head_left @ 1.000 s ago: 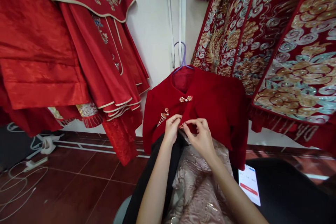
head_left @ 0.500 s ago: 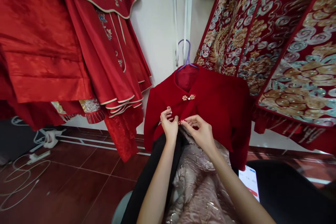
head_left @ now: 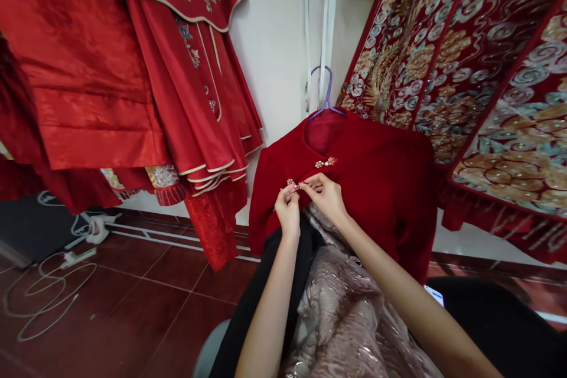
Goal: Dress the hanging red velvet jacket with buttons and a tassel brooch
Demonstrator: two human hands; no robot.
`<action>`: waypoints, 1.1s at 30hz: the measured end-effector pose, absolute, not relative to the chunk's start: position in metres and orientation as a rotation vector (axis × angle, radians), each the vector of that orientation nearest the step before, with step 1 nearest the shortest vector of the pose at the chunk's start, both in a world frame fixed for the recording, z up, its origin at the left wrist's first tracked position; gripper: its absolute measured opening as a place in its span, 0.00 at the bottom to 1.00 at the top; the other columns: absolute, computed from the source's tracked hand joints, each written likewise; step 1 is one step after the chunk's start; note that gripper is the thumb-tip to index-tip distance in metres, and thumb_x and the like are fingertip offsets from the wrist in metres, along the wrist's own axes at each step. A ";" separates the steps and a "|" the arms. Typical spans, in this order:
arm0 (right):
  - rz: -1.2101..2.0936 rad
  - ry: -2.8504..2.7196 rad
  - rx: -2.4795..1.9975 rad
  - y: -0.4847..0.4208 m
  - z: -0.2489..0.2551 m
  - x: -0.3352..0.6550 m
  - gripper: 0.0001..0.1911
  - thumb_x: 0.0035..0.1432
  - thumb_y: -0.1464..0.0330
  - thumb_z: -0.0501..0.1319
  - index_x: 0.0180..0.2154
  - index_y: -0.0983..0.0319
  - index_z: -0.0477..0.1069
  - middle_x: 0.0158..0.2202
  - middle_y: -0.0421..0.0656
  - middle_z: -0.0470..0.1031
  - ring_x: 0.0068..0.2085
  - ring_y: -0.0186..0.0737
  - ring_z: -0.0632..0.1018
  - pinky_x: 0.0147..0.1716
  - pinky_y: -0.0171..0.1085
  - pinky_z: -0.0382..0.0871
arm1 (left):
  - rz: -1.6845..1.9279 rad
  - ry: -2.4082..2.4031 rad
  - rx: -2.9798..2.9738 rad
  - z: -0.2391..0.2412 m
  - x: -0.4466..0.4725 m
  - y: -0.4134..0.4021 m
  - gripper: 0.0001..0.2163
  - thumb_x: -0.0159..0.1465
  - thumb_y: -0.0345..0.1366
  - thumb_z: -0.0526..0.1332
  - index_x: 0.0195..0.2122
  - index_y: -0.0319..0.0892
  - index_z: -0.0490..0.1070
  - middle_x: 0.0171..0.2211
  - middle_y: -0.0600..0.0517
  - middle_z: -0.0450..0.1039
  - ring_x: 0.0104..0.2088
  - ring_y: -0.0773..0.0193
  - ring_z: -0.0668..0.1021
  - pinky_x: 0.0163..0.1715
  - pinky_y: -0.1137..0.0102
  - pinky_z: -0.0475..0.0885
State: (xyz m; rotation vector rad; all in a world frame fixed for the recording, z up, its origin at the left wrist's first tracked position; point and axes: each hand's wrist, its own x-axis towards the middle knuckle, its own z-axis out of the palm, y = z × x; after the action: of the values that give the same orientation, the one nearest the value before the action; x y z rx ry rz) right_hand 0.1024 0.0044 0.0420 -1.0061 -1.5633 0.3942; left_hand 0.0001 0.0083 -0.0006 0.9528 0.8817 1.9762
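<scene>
A dark red velvet jacket hangs in front of me on a purple hanger. At its neckline a gold flower clasp with pearls is joined across the opening. Lower down sits another flower-shaped clasp. My left hand pinches that lower clasp between thumb and fingers. Coming in from the right, my right hand pinches the clasp's other side at the jacket's front edge. The fingertips of both hands almost meet, and the small parts between them are partly hidden.
Red garments hang at the left, and heavily embroidered ones at the right. Shiny pinkish fabric lies over my lap. A phone rests on a black seat. White cables lie on the tiled floor.
My right hand has moved up, bringing the jacket's front edge to the lower flower clasp at my left fingers. The view has shifted slightly left.
</scene>
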 end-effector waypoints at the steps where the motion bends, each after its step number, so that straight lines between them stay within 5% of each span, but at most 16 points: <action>1: 0.386 -1.560 -1.006 0.005 0.042 0.101 0.13 0.55 0.58 0.62 0.34 0.62 0.72 0.32 0.44 0.78 0.31 0.38 0.78 0.33 0.37 0.74 | 1.968 0.875 0.940 0.000 0.000 0.008 0.11 0.53 0.28 0.63 0.38 0.37 0.75 0.39 0.46 0.78 0.41 0.63 0.78 0.49 0.66 0.71; 33: 0.200 -1.727 -0.933 0.020 0.031 0.107 0.08 0.60 0.66 0.56 0.37 0.62 0.72 0.36 0.44 0.76 0.34 0.36 0.76 0.38 0.38 0.73 | 1.844 0.839 0.808 0.005 -0.003 0.020 0.10 0.47 0.31 0.70 0.32 0.34 0.78 0.30 0.48 0.79 0.33 0.63 0.79 0.44 0.63 0.73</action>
State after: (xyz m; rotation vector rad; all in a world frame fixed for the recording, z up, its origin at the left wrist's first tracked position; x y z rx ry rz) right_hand 0.1074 0.0195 0.0307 -0.9327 -1.7273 0.1999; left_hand -0.0026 0.0202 0.0053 0.8078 0.8394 1.8438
